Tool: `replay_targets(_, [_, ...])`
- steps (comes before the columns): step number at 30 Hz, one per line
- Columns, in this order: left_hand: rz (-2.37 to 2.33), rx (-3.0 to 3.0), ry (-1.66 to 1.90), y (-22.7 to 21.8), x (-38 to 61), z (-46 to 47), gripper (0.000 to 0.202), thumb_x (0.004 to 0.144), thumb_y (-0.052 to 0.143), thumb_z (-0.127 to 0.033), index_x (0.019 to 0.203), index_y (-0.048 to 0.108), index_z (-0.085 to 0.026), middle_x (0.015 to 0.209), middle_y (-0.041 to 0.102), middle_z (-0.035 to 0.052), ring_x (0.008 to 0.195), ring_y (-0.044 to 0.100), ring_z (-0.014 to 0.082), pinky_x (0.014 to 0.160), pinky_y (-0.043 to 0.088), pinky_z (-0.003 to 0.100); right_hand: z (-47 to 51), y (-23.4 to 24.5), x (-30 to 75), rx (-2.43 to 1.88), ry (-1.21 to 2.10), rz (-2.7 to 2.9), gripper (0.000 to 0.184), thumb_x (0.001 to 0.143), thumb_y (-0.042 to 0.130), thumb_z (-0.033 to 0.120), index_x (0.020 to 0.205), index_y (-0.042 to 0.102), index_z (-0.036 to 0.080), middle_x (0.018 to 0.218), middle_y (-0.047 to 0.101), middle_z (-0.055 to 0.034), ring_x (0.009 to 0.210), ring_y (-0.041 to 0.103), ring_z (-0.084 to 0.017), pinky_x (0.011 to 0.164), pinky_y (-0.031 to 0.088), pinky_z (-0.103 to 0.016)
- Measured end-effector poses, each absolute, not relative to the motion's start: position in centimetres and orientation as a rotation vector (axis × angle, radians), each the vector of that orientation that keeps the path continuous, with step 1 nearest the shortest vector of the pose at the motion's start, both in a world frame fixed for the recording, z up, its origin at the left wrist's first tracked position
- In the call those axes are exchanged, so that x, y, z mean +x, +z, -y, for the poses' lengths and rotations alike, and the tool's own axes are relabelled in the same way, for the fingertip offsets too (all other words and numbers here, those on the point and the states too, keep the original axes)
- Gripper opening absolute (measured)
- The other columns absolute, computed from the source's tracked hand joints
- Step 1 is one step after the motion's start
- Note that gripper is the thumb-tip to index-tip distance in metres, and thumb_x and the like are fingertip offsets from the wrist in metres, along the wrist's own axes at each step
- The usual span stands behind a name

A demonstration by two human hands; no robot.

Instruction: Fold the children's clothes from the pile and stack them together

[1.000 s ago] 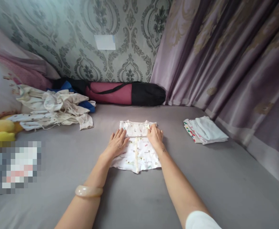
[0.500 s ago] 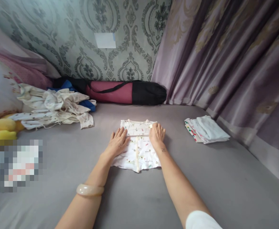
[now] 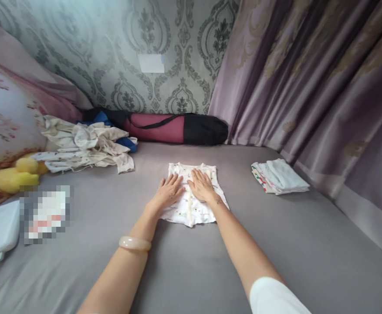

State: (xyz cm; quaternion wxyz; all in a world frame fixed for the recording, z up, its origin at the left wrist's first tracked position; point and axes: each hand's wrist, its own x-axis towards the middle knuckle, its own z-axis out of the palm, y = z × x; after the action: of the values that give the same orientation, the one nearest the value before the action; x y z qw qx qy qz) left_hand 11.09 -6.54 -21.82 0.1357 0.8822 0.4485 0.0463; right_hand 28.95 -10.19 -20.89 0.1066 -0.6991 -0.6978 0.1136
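Observation:
A small white printed baby shirt (image 3: 191, 209) lies on the grey bed sheet (image 3: 191, 270), with a cream button strip down its middle and its neckline toward the wall. Flat on the shirt's left part rests my left hand (image 3: 169, 191), fingers spread. My right hand (image 3: 202, 186) lies palm down on the upper middle of the shirt, fingers stretched out. Neither hand grips the cloth. The fabric directly beneath both palms is hidden.
Folded clothes (image 3: 280, 176) form a stack at the right. Crumpled clothes (image 3: 89, 146) are heaped at the left, near a yellow plush toy (image 3: 12, 176) and a white power bank (image 3: 1, 229). A red and black long bag (image 3: 158, 127) lies along the wall.
My right hand has moved left from the shirt's right edge, and its curled fingers have straightened out flat. My left hand stays on the left part. The view has shifted slightly.

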Motion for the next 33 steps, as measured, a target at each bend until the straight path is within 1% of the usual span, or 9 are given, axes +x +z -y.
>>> replay_targets(3, [-1.251, 2.539, 0.233, -22.2, 10.8, 6.2, 0.062, 0.096, 0.031, -0.051, 0.150, 0.033, -0.020, 0.159, 0.026, 0.0124, 0.148, 0.017, 0.0286, 0.117, 0.015, 0.055, 9.9, -20.0, 29.6, -1.980, 0.490, 2.017, 0.064, 0.099, 0.024, 0.043, 0.152, 0.028, 0.007, 0.160, 0.021, -0.0115, 0.149, 0.014, -0.021, 0.121, 0.005, -0.039])
replay_targets(5, [-1.224, 2.497, 0.308, -22.3, 10.4, 6.0, 0.061, 0.094, 0.036, -0.047, 0.148, 0.036, -0.017, 0.157, 0.029, 0.0149, 0.147, 0.020, 0.0288, 0.117, 0.016, 0.053, 10.0, -19.2, 30.5, -1.918, 0.568, 1.921, 0.060, 0.099, 0.024, 0.039, 0.150, 0.033, 0.009, 0.158, 0.028, -0.0118, 0.147, 0.022, -0.019, 0.120, 0.013, -0.035])
replay_targets(8, [-1.197, 2.411, 0.441, -22.0, 9.4, 5.9, 0.062, 0.090, 0.041, -0.042, 0.144, 0.040, -0.011, 0.154, 0.033, 0.0190, 0.143, 0.031, 0.0279, 0.116, 0.026, 0.045, 11.3, -18.1, 32.5, -1.896, 0.490, 1.740, 0.051, 0.097, 0.032, 0.030, 0.144, 0.044, 0.013, 0.149, 0.045, -0.0118, 0.138, 0.040, -0.018, 0.114, 0.028, -0.031])
replay_targets(10, [-1.200, 2.387, 0.509, -21.4, 8.5, 6.0, 0.061, 0.087, 0.043, -0.040, 0.140, 0.043, -0.009, 0.147, 0.043, 0.0198, 0.135, 0.042, 0.0276, 0.110, 0.035, 0.040, 13.1, -17.7, 34.2, -1.940, 0.413, 1.653, 0.046, 0.094, 0.040, 0.025, 0.136, 0.053, 0.015, 0.137, 0.058, -0.0114, 0.125, 0.054, -0.019, 0.106, 0.038, -0.030])
replay_targets(13, [-1.299, 2.388, 0.486, -20.2, 6.8, 6.7, 0.056, 0.082, 0.048, -0.040, 0.130, 0.053, -0.010, 0.121, 0.062, 0.0168, 0.111, 0.058, 0.0268, 0.097, 0.045, 0.038, 16.6, -17.7, 36.8, -2.082, 0.363, 1.550, 0.033, 0.091, 0.046, 0.023, 0.117, 0.066, 0.017, 0.111, 0.072, -0.0088, 0.101, 0.066, -0.019, 0.090, 0.047, -0.028])
replay_targets(16, [-1.421, 2.302, 0.427, -18.9, 5.1, 8.2, 0.051, 0.080, 0.050, -0.043, 0.119, 0.060, -0.011, 0.096, 0.068, 0.0116, 0.087, 0.063, 0.0232, 0.081, 0.048, 0.033, 19.8, -18.4, 38.8, -2.154, 0.386, 1.496, 0.026, 0.088, 0.050, 0.023, 0.103, 0.070, 0.017, 0.096, 0.075, -0.0070, 0.088, 0.068, -0.017, 0.080, 0.048, -0.025])
replay_targets(19, [-1.485, 2.166, 0.380, -18.1, 4.1, 10.0, 0.048, 0.079, 0.051, -0.049, 0.109, 0.064, -0.014, 0.084, 0.069, 0.0069, 0.074, 0.062, 0.0201, 0.068, 0.046, 0.028, 21.9, -19.2, 39.3, -2.177, 0.531, 1.456, 0.025, 0.088, 0.049, 0.027, 0.092, 0.071, 0.017, 0.083, 0.074, -0.0060, 0.077, 0.067, -0.017, 0.069, 0.046, -0.024])
replay_targets(26, [-1.599, 2.065, 0.379, -18.5, 3.7, 12.1, 0.043, 0.074, 0.053, -0.056, 0.089, 0.064, -0.017, 0.080, 0.067, 0.0058, 0.073, 0.060, 0.0197, 0.062, 0.040, 0.025, 23.7, -19.4, 37.1, -2.317, 0.463, 1.512, 0.028, 0.083, 0.055, 0.046, 0.076, 0.065, 0.021, 0.073, 0.069, -0.0029, 0.068, 0.062, -0.016, 0.059, 0.038, -0.024])
replay_targets(33, [-1.560, 2.032, 0.475, -18.8, 3.0, 12.9, 0.045, 0.074, 0.049, -0.062, 0.074, 0.059, -0.018, 0.067, 0.060, 0.0009, 0.064, 0.053, 0.0165, 0.058, 0.036, 0.025, 24.5, -20.0, 36.4, -2.225, 0.365, 1.572, 0.017, 0.083, 0.054, 0.036, 0.075, 0.059, 0.022, 0.078, 0.068, -0.0020, 0.071, 0.060, -0.015, 0.064, 0.038, -0.024])
